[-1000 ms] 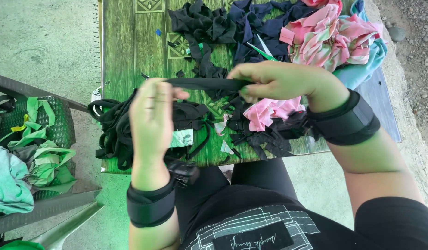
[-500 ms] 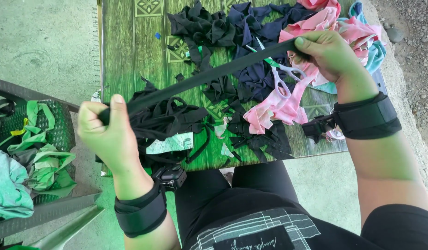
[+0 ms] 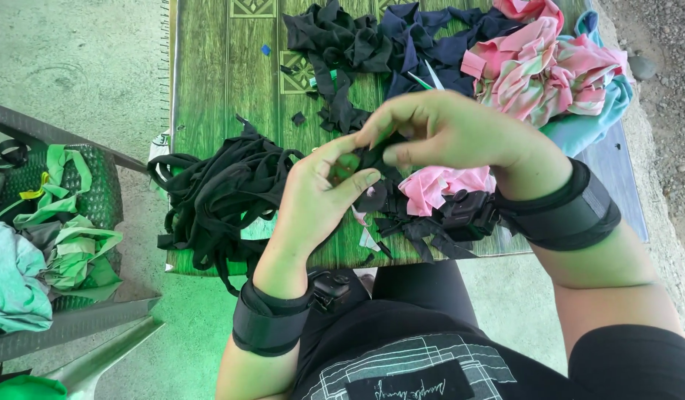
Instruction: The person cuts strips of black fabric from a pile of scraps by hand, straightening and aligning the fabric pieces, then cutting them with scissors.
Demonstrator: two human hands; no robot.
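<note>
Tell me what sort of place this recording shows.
Probably an informal outdoor spot for cutting or sorting fabric scraps: a green patterned table on a bare concrete floor, with gravel alongside, a heap of black strips, and pink cloth.

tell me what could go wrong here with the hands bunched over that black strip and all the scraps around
The scissors lie half buried under dark cloth just beyond the right hand, so a blind reach could meet the blades. The pile of black strips hangs over the near edge of the table and might slide off. The black strip pinched by the left hand could tangle with loose scraps.
</note>
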